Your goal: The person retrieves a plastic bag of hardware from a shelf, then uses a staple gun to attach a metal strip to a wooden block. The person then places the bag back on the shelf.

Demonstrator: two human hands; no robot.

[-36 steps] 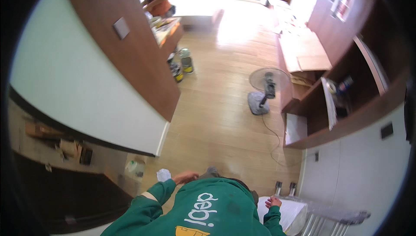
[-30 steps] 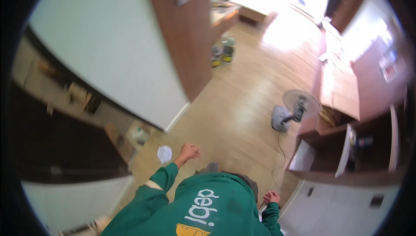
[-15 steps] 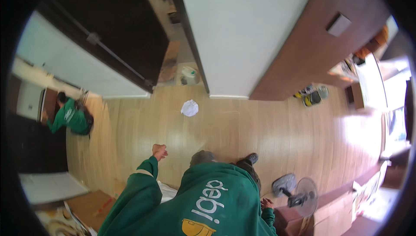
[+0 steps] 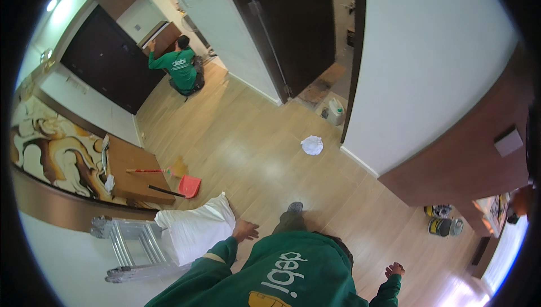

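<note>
My left hand (image 4: 245, 231) hangs at my side over the wooden floor, fingers loosely apart and holding nothing. It is nearest to a stuffed white sack (image 4: 194, 229) lying on the floor. My right hand (image 4: 394, 269) swings low on the other side, also with nothing in it. My green sweatshirt fills the lower middle, and one shoe (image 4: 294, 208) shows ahead of me. A crumpled white cloth (image 4: 311, 145) lies on the floor further ahead, near the corner of a white wall.
A folded metal ladder (image 4: 127, 245) lies left of the sack. A red dustpan (image 4: 189, 186) and a broom (image 4: 158, 170) rest by a wooden cabinet (image 4: 127, 180). A jug (image 4: 336, 111) stands in a dark doorway. Paint cans (image 4: 442, 219) sit at right. Another person in green (image 4: 179, 65) crouches far off.
The view has swung round as I turn: the white cloth now lies further ahead, and the sack, ladder and dustpan have come into sight at left. My left hand has opened from a loose fist.
</note>
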